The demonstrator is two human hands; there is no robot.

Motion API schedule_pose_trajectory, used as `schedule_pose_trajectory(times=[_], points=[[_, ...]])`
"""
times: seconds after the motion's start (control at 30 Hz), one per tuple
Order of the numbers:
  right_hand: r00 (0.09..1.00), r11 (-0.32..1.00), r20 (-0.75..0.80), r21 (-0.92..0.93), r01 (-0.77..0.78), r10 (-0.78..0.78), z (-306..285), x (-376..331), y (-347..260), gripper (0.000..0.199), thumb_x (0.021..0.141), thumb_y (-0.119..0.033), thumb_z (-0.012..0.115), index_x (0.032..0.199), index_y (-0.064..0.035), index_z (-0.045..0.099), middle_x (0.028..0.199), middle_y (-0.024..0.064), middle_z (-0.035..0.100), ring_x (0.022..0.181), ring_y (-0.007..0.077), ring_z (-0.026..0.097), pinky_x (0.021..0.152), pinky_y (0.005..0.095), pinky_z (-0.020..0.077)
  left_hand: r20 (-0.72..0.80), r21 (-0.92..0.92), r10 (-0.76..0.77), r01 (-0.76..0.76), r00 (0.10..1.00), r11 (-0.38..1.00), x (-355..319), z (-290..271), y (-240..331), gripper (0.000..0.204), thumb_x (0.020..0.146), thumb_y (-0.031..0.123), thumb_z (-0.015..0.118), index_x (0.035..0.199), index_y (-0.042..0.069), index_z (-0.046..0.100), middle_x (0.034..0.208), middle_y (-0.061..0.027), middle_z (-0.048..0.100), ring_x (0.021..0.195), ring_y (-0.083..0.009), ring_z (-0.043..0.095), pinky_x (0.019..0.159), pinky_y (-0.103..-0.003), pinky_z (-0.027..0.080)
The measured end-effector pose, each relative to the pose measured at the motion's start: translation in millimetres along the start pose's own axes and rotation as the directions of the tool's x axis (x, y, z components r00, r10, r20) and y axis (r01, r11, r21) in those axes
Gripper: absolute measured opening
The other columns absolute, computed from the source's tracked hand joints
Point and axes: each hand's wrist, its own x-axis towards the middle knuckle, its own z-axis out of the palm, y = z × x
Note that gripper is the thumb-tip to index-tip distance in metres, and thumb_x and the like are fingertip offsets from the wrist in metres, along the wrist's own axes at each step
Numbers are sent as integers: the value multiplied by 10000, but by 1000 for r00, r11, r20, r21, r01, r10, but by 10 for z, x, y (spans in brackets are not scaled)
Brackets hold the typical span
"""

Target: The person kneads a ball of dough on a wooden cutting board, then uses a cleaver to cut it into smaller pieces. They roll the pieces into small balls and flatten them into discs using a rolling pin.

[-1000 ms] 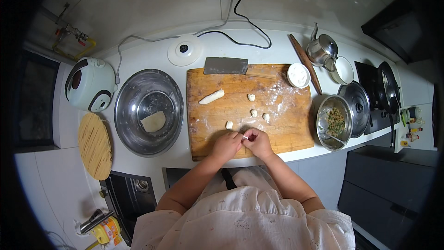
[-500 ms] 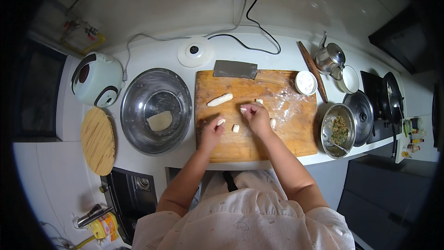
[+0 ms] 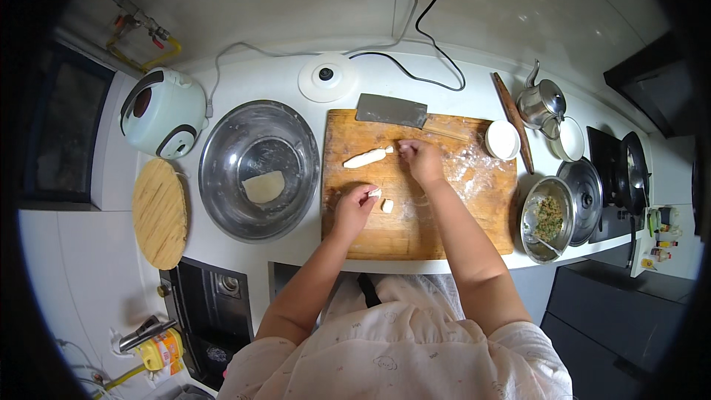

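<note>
My left hand (image 3: pixel 355 210) pinches a small floured dough piece (image 3: pixel 375 192) over the wooden cutting board (image 3: pixel 415 233). Just right of those fingertips another cut dough piece (image 3: pixel 387 206) rests on the wood. Farther back lies a dough strip (image 3: pixel 364 158), with a small dough lump (image 3: pixel 389 150) at its right end. My right hand (image 3: pixel 421 161) hovers beside that lump, fingertips drawn together; whether they hold anything is hidden. A cleaver (image 3: pixel 391 110) lies along the board's far edge.
Left of the board stands a large steel bowl (image 3: pixel 211 178) containing a slab of dough (image 3: pixel 264 187). To the right are a white flour bowl (image 3: pixel 502 141), a rolling pin (image 3: pixel 514 122), a kettle (image 3: pixel 541 100) and a steel bowl of filling (image 3: pixel 549 216).
My right hand has moved away from me, toward the strip's right end, where a small lump now sits. My left hand still pinches its piece. The whole view has shifted slightly.
</note>
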Motion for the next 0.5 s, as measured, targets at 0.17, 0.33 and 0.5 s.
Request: schedule_pose_trajectory(times=[0.17, 0.33, 0.5], points=[[971, 993, -238, 102, 54, -28, -512, -256, 357, 157, 886, -47, 624, 1027, -15, 686, 949, 165, 700, 827, 230, 681, 746, 301, 521, -16, -10, 158, -158, 987, 987, 81, 210, 130, 231, 845, 103, 694, 1069, 53, 667, 895, -81, 692, 719, -164, 645, 653, -276, 508], [978, 1000, -211, -28, -4, -2, -871, -849, 747, 191, 850, -31, 672, 1039, -10, 678, 931, 131, 662, 782, 194, 645, 721, 294, 516, 196, 387, 211, -273, 958, 881, 109, 338, 640, 206, 799, 142, 719, 996, 93, 685, 945, -79, 662, 856, -271, 618, 765, -356, 498], [998, 998, -57, 54, 38, -35, -899, -1210, 766, 353, 755, 53, 726, 1093, -24, 658, 980, 118, 613, 778, 212, 617, 706, 293, 514, 180, 518, 464, -484, 868, 705, 127, 462, 550, 226, 724, 113, 759, 938, 96, 686, 917, -66, 647, 876, -287, 604, 771, -378, 489]])
